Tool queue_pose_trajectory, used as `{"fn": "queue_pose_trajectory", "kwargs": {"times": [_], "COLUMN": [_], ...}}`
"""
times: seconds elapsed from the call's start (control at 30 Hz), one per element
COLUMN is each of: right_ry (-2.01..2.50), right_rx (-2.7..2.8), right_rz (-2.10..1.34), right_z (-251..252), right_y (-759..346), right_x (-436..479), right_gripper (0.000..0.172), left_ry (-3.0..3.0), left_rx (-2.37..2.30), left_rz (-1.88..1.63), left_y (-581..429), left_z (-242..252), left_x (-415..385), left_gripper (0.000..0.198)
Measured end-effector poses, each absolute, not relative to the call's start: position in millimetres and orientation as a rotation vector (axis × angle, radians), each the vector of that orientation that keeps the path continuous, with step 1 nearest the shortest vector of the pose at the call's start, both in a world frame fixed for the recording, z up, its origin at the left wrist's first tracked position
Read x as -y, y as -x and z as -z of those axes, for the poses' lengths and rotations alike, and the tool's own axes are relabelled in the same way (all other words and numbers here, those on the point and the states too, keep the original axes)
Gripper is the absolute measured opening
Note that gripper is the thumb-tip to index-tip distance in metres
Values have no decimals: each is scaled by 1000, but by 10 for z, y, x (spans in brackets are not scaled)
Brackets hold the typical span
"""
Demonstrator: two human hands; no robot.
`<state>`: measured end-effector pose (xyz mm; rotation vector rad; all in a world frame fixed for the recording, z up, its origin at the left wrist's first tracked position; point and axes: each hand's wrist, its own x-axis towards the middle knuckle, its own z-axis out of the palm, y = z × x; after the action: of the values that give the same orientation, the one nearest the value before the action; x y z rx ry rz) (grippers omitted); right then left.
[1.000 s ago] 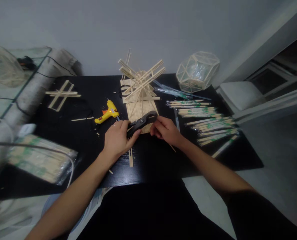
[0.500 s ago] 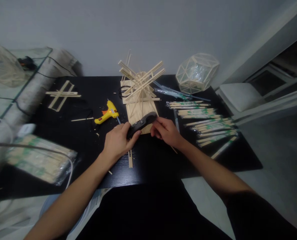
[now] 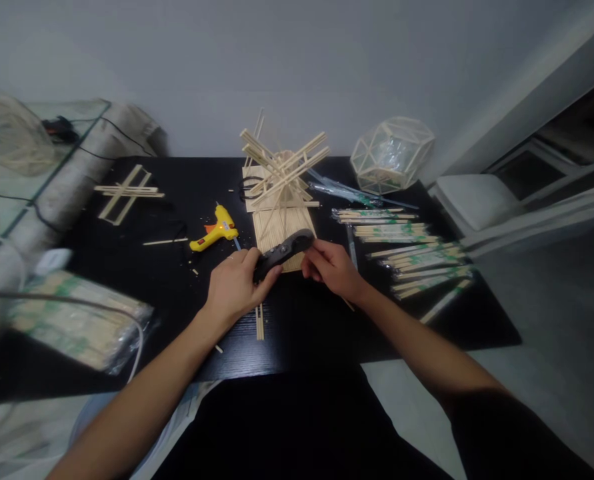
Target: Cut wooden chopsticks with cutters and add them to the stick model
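My left hand point(image 3: 235, 285) is closed around the handles of black cutters point(image 3: 284, 250), whose head points right and up over a flat mat of wooden sticks point(image 3: 281, 227). My right hand point(image 3: 331, 268) is pinched on a thin wooden stick point(image 3: 347, 305) that pokes out below the hand, right beside the cutters' head. A windmill-like stick model point(image 3: 283, 170) stands on the mat behind both hands. Two short cut sticks point(image 3: 259, 321) lie on the black table point(image 3: 177, 320) under my left wrist.
A yellow glue gun point(image 3: 215, 230) lies left of the mat. Wrapped chopstick packs point(image 3: 411, 253) are spread at the right, a polyhedron stick frame point(image 3: 391, 155) stands at the back right, a crossed stick frame point(image 3: 127, 193) at the back left, and a bagged bundle of sticks point(image 3: 77, 320) at the near left.
Both hands keep the same grip on the cutters and the stick. Only the view has drifted slightly downward in the picture.
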<state>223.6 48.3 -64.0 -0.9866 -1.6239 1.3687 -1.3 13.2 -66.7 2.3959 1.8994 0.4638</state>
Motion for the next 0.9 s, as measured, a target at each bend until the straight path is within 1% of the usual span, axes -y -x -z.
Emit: {"fn": "queue_pose_trajectory", "kwargs": {"times": [0.17,0.33,0.67,0.8,0.9], "right_ry": [1013,1038,1079,1073,1045], "right_rx": [1664,1696,1689,1668,1580], "right_rz": [-1305,-1269,-1240,-1258,-1340], "right_z": [619,594,583,604,621], "right_y": [-2229,-2232,-2236,-2232,-2230], "right_x": [-473,-456,-444,-451,-473], "right_gripper": [44,44,44,41,36], "left_ry": [-2421,-2427,-2373,-2334,-2210], "left_rx": [-1911,-1894,-1908,-1874,-1792], "left_rz": [-495,-528,-469,-548,-709], "left_y": [7,12,8,5,11], "left_z": [670,693,682,687,682], "left_x": [-136,-140,-126,-133,-135], "left_gripper": [53,52,49,48,43]}}
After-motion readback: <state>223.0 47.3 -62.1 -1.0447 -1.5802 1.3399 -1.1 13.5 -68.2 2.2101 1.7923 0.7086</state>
